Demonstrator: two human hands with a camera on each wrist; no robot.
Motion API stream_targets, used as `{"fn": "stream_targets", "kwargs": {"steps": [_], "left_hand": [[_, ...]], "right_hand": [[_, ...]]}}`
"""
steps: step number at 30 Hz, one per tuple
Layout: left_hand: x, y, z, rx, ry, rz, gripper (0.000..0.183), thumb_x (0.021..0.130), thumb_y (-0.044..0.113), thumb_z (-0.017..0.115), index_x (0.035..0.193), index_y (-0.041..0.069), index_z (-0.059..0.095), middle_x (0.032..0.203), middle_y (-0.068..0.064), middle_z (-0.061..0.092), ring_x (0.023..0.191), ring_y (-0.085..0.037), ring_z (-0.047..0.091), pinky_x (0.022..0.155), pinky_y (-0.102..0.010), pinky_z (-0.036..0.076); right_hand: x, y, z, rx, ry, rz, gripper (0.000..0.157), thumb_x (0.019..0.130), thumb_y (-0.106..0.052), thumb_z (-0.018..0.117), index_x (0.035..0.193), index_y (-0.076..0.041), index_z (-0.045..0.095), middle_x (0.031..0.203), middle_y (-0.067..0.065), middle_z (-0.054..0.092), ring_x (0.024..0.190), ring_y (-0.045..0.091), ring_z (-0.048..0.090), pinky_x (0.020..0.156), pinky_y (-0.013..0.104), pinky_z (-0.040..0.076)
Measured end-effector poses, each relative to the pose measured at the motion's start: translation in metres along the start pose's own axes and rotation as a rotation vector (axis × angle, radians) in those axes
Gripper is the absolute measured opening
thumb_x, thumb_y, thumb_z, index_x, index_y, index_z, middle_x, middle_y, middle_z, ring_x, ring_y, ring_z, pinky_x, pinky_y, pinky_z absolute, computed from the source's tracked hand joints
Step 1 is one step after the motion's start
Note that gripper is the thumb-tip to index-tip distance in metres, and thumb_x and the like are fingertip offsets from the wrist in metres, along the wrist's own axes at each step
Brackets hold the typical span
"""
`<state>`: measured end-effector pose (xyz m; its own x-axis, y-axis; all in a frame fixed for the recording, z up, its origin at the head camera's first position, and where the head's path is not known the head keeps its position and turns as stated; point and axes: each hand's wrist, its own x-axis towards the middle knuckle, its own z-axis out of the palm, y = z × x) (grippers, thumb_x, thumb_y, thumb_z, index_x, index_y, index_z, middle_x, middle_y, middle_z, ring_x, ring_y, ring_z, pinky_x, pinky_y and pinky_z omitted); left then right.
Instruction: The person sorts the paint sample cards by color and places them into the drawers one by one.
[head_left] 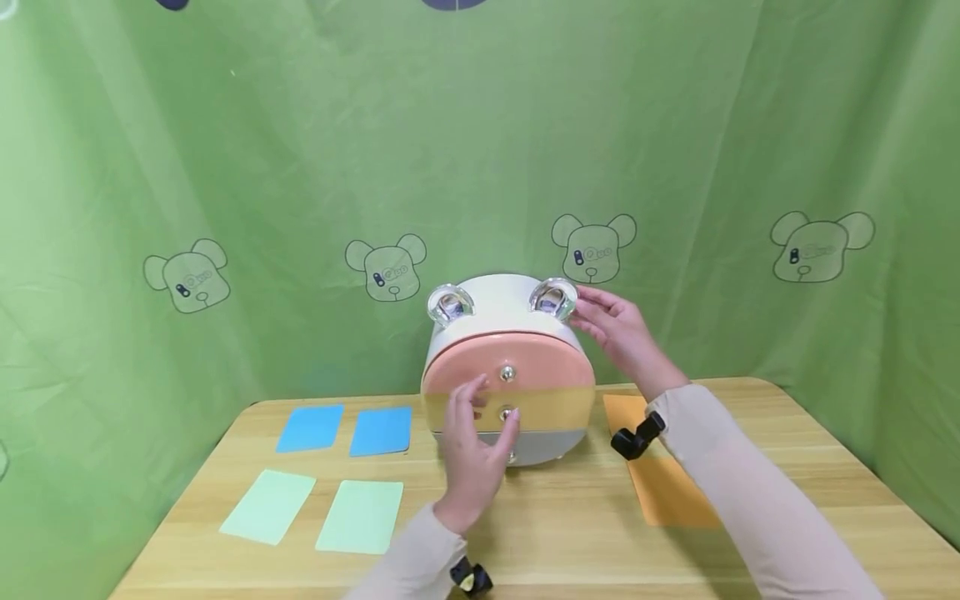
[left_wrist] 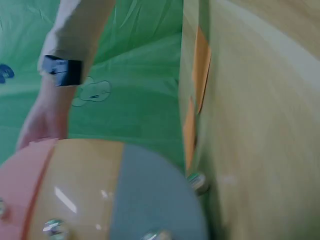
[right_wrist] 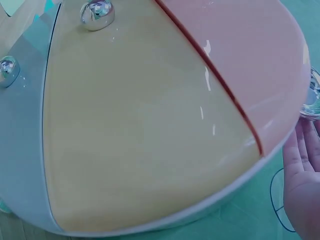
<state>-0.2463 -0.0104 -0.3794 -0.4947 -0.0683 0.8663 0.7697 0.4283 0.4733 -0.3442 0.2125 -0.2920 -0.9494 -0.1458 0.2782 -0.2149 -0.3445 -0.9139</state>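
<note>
Near part of wooden table (head_left: 555,533): two mint cards (head_left: 360,517), left of centre. Beyond them, left hand (head_left: 474,454), fingers bent loosely, thumb well apart from them, nothing grasped; thumb tip overlaps middle knob (head_left: 504,414) in the head view, contact uncertain. Behind that hand, upright on the table toward its back edge, the rounded box (head_left: 536,367), fronts banded pink, yellow and grey. Glossy, so probably slick and stiff, hard-shelled, moderately light; likely to slide if pulled one-handed. Best hold: thumb and finger on a knob, other hand bracing the side wall; the glassy ears look the likeliest part to crack. Two blue cards (head_left: 311,427) lie to its left, orange sheets (head_left: 671,492) to its right. Right hand (head_left: 617,329) farther back, at the outer edge of the right ear (head_left: 555,298); the right wrist view gives its fingers lying fairly straight beneath that ear, which the head view partly hides. Whether they pinch it, cannot tell. Left wrist view alone shows plainly a round silvery foot (left_wrist: 197,182) between box and tabletop, though none of its own hand's fingers. Farthest: green curtain (head_left: 480,150), bear outlines printed.
</note>
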Motion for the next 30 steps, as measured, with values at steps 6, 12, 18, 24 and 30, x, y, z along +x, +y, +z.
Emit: {"fn": "stream_targets", "kwargs": {"steps": [6, 12, 18, 24, 30], "left_hand": [[0.001, -0.004, 0.024, -0.070, 0.125, -0.117, 0.041, 0.086, 0.014, 0.068, 0.121, 0.006, 0.048, 0.094, -0.006, 0.059, 0.064, -0.015, 0.055, 0.055, -0.024, 0.051], [0.011, 0.002, 0.038, -0.060, 0.196, -0.224, 0.035, 0.085, 0.019, 0.069, 0.113, 0.006, 0.050, 0.082, -0.002, 0.065, 0.051, -0.006, 0.055, 0.047, -0.016, 0.049], [0.019, 0.010, 0.049, -0.057, 0.264, -0.349, 0.030, 0.083, 0.022, 0.071, 0.102, 0.010, 0.051, 0.072, 0.003, 0.065, 0.051, -0.006, 0.056, 0.047, -0.017, 0.048], [0.023, 0.016, 0.060, -0.015, 0.295, -0.383, 0.023, 0.083, 0.017, 0.070, 0.094, 0.011, 0.051, 0.070, 0.006, 0.067, 0.054, -0.004, 0.058, 0.049, -0.017, 0.049], [0.028, 0.015, 0.060, 0.042, 0.335, -0.402, 0.021, 0.077, 0.013, 0.070, 0.088, 0.011, 0.052, 0.067, 0.005, 0.068, 0.053, -0.004, 0.059, 0.050, -0.017, 0.048]], "right_hand": [[0.004, 0.004, 0.003, 0.041, 0.019, 0.017, 0.020, 0.088, 0.004, 0.059, 0.096, -0.013, 0.066, 0.095, 0.001, 0.068, 0.087, 0.012, 0.066, 0.085, 0.020, 0.051], [0.006, 0.004, 0.006, 0.041, 0.038, 0.011, 0.018, 0.088, 0.004, 0.059, 0.094, -0.012, 0.065, 0.092, 0.002, 0.068, 0.084, 0.011, 0.065, 0.083, 0.019, 0.052], [0.008, 0.005, 0.005, 0.030, 0.032, 0.013, 0.018, 0.088, 0.003, 0.059, 0.095, -0.012, 0.064, 0.093, 0.002, 0.068, 0.085, 0.011, 0.065, 0.083, 0.019, 0.052], [0.008, 0.005, 0.003, 0.032, 0.035, 0.021, 0.017, 0.088, 0.002, 0.060, 0.096, -0.013, 0.064, 0.093, 0.001, 0.067, 0.085, 0.010, 0.065, 0.083, 0.018, 0.052], [0.008, 0.004, 0.003, 0.061, 0.024, 0.065, 0.017, 0.087, 0.001, 0.062, 0.096, -0.013, 0.065, 0.096, 0.001, 0.067, 0.086, 0.011, 0.065, 0.084, 0.018, 0.051]]}}
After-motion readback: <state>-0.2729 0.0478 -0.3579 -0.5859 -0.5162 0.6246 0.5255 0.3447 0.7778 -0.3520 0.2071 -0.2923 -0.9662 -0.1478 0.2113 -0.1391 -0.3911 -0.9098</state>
